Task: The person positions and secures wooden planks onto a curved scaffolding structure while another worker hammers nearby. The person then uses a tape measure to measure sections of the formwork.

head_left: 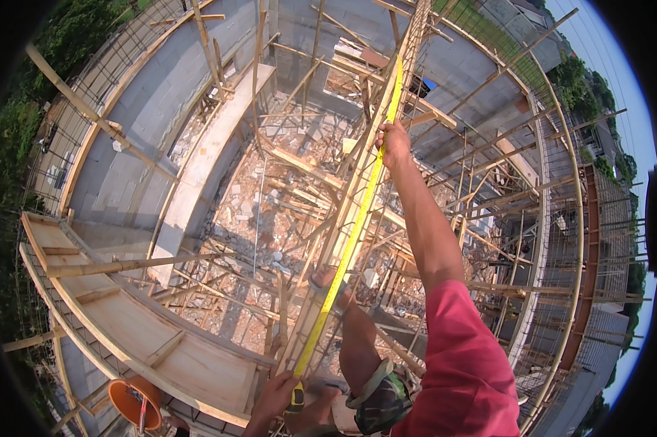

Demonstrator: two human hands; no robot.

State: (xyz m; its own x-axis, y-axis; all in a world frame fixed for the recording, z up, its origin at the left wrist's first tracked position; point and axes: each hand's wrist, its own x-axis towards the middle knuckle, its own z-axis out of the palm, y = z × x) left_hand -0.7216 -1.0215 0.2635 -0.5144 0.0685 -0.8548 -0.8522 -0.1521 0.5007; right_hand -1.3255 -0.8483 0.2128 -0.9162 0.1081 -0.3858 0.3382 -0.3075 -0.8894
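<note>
My right hand [394,142], on an outstretched arm in a red sleeve, is closed around the yellow blade of a tape measure [354,244]. The blade runs along a long wooden beam formwork [335,240], and its far end reaches past that hand. Down at the lower edge, my left hand [274,397] grips the tape's black and yellow case [297,398]; part of its fingers is hidden. Between the two hands the blade is stretched nearly straight. One of my feet [322,278] rests by the beam, below camouflage shorts [381,399].
Far below lies a floor strewn with rubble and planks [255,218]. Grey block walls [132,167] surround it. Wooden formwork [175,320] and an orange bucket [135,402] stand at lower left. A wide plank [204,156] and bamboo poles [576,218] flank the beam.
</note>
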